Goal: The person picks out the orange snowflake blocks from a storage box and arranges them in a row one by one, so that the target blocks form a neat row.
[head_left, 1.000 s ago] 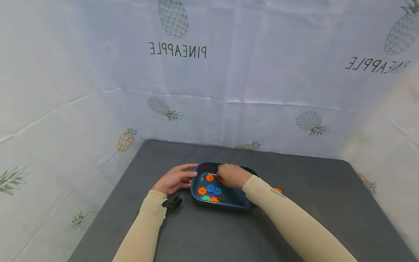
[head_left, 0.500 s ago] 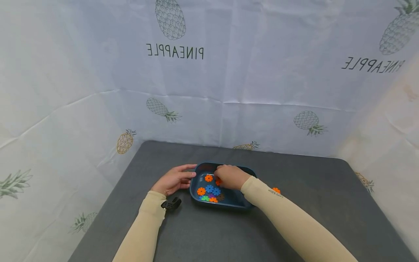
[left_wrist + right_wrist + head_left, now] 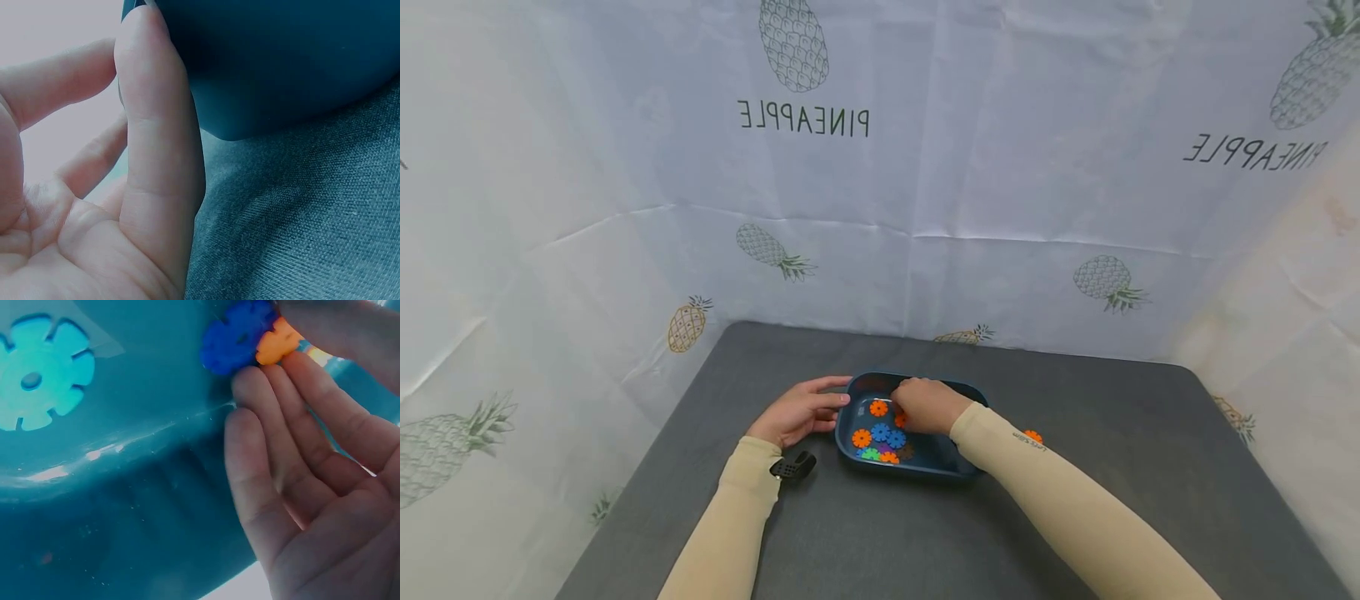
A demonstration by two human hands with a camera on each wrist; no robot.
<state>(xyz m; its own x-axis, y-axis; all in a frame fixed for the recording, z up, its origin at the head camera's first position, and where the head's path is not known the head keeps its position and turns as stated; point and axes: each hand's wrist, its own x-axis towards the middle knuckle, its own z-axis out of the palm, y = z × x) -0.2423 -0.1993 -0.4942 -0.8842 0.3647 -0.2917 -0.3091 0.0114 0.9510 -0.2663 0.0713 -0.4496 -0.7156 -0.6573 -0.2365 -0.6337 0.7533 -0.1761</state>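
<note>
The left end of the dark blue tray (image 3: 936, 450) is touched by the straight, parted fingers of the left hand (image 3: 802, 410). Inside it, toward the far side, an orange flower piece (image 3: 279, 342) is pinched by the right hand (image 3: 931, 406), against a blue piece (image 3: 234, 340); whether these are joined cannot be told. Another orange piece (image 3: 1033, 436) is seen on the table (image 3: 1150, 433), right of the tray

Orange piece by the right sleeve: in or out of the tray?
Out. In the head view, the orange piece lies on the table, right of the tray, partly hidden by the sleeve.
</note>
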